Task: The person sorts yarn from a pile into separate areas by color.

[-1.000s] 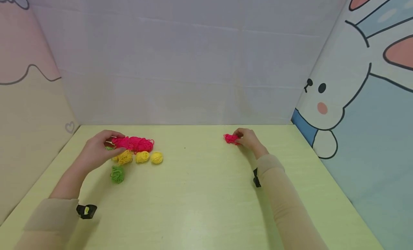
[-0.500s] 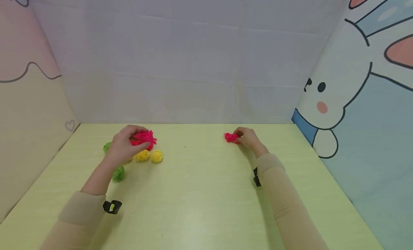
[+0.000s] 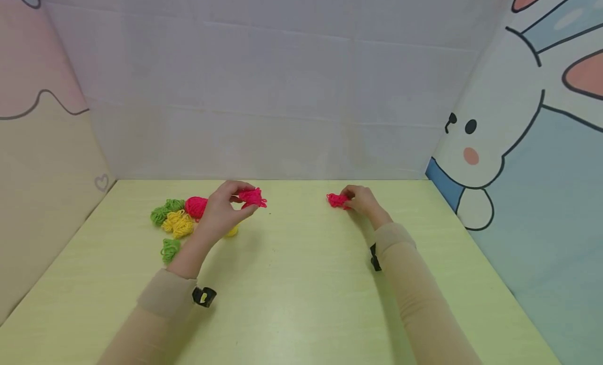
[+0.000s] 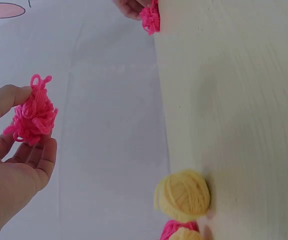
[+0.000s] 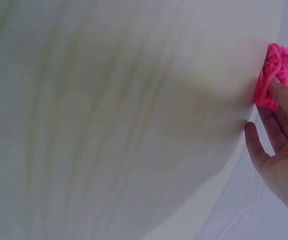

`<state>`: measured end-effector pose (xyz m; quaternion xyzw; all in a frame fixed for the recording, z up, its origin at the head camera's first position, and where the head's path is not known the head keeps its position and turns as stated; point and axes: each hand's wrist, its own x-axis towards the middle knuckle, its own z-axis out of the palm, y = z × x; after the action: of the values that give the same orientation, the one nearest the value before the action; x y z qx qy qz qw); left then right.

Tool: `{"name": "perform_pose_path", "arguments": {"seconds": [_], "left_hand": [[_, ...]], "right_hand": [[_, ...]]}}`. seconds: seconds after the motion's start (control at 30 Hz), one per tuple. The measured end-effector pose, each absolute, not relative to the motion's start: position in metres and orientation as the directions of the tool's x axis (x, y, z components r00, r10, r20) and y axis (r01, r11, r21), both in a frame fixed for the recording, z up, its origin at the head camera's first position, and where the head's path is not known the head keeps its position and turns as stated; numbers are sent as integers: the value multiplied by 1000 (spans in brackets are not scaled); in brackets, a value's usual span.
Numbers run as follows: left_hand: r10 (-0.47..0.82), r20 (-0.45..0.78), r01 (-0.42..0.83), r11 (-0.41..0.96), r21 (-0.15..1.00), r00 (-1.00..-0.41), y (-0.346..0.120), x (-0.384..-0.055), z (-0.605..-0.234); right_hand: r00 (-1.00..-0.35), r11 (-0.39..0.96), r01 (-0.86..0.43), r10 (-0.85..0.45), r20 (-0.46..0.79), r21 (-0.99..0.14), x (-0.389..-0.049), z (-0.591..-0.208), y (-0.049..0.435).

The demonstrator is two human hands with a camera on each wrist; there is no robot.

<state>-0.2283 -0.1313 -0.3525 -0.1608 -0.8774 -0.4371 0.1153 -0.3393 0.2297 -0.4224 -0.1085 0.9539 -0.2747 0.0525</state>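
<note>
My left hand holds a loose bundle of pink yarn between thumb and fingers, raised above the table. Loops of that yarn stick out past the fingertips in the left wrist view. On the right, my right hand pinches a second, smaller pink yarn bundle that sits on the table near the back edge. In the right wrist view, the thumb and fingers lie against this pink bundle, and one finger is stretched toward the tabletop.
At the table's left lie a pink yarn ball, green yarn, a yellow yarn bundle and another green bundle. A yellow ball is partly behind my left wrist in the head view. A pale wall stands behind the table.
My left hand has lifted the pink yarn bundle off the left group and carried it rightward, uncovering the pink ball and yellow bundle. My right hand has stayed in place on its bundle.
</note>
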Motion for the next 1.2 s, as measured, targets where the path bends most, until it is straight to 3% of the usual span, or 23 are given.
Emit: {"name": "perform_pose_path", "arguments": {"seconds": [0.77,1.2], "left_hand": [[201,401,448,411,794,-894,-38,-246,-390],[245,331,407,407,818,-911,1,-260,-407]], "right_hand": [[-972,828,-156,-225,-63,-538,-342,-425,231],[-972,830,-161,-228,-62,-534,-338,-422,232]]}}
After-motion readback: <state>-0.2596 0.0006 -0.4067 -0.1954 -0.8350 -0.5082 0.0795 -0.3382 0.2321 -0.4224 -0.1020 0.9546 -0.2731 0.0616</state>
